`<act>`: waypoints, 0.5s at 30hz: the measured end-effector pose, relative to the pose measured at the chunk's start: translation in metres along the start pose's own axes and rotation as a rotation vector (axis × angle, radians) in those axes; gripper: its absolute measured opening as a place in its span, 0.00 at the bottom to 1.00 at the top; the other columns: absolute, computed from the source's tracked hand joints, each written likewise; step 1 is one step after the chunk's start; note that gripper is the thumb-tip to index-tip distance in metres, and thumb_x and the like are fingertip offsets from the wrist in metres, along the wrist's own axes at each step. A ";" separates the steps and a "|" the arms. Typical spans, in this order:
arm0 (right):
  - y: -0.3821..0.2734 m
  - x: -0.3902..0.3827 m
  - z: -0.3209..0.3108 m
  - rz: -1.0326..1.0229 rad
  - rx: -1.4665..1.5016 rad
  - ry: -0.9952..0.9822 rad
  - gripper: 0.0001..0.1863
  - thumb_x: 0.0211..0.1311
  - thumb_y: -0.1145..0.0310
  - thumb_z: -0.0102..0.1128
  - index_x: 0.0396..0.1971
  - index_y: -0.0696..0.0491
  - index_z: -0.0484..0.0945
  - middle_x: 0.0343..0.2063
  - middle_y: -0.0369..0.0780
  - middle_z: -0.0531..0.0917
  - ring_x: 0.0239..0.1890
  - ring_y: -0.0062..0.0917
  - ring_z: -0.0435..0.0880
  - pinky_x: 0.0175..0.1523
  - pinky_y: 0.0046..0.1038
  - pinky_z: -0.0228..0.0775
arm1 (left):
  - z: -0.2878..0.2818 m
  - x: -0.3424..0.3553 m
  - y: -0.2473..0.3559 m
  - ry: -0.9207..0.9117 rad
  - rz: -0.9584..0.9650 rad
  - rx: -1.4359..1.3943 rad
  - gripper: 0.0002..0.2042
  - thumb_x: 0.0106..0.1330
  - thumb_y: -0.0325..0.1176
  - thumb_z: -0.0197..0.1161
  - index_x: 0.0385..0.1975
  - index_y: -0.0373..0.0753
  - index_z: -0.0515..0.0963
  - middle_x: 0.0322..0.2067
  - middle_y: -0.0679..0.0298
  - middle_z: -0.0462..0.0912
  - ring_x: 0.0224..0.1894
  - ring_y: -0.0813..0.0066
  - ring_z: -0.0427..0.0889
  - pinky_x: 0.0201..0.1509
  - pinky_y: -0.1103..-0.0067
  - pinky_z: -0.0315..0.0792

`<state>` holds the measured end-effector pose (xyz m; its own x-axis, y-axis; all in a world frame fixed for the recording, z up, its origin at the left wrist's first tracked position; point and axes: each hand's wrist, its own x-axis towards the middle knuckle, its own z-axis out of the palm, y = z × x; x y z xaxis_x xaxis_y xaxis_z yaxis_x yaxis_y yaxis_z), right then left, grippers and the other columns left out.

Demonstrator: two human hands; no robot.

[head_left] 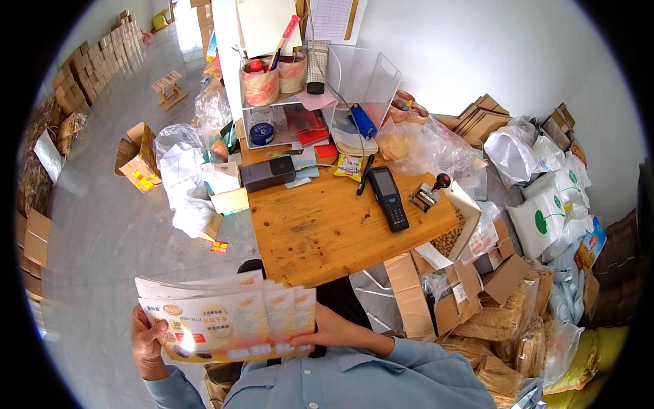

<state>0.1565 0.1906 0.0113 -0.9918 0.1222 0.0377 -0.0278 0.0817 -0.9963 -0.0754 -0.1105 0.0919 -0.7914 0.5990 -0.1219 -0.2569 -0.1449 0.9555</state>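
Head view looking down on a fanned stack of printed leaflets (228, 317), being held low in the picture, in front of the near edge of a wooden table (327, 225). Left hand (146, 341) gripping the stack's left end, thumb lying across the top sheet, fingers tucked behind. Right hand (334, 330) closing on the stack's lower right corner, thumb pressing on the front, blue sleeve (409, 354) trailing toward the lower edge. Leaflets overlapping sideways, orange and white, tilting slightly up toward the left. Lying on the table farther off: a black handheld scanner (390, 199), a black pen (366, 174), a dark box-shaped device (268, 173). Crowding the floor to the right: open cardboard boxes (436, 286) and white sacks (545, 211).
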 end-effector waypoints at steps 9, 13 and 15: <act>-0.036 0.021 -0.067 -0.128 0.042 0.323 0.28 0.52 0.76 0.73 0.54 0.60 0.73 0.44 0.41 0.84 0.47 0.22 0.82 0.53 0.25 0.74 | 0.075 0.031 -0.040 -0.091 0.250 0.239 0.13 0.54 0.21 0.70 0.40 0.29 0.80 0.36 0.59 0.85 0.39 0.74 0.83 0.46 0.79 0.75; -0.007 0.020 -0.102 -0.096 0.084 0.364 0.23 0.53 0.75 0.73 0.50 0.60 0.76 0.42 0.39 0.85 0.46 0.21 0.81 0.51 0.24 0.73 | 0.107 0.060 -0.076 -0.236 0.287 0.327 0.12 0.58 0.18 0.65 0.42 0.27 0.79 0.40 0.56 0.84 0.44 0.73 0.82 0.49 0.77 0.75; 0.019 0.023 -0.114 -0.080 0.008 0.382 0.23 0.53 0.76 0.73 0.49 0.60 0.76 0.42 0.39 0.84 0.46 0.21 0.81 0.51 0.24 0.73 | 0.105 0.071 -0.116 -0.185 0.226 0.315 0.13 0.60 0.18 0.64 0.45 0.27 0.78 0.44 0.56 0.84 0.46 0.72 0.81 0.52 0.77 0.75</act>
<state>0.1477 0.3075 0.0020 -0.8688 0.4751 0.1398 -0.1055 0.0983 -0.9895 -0.0436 0.0317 0.0005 -0.6882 0.7150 0.1231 0.1166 -0.0584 0.9915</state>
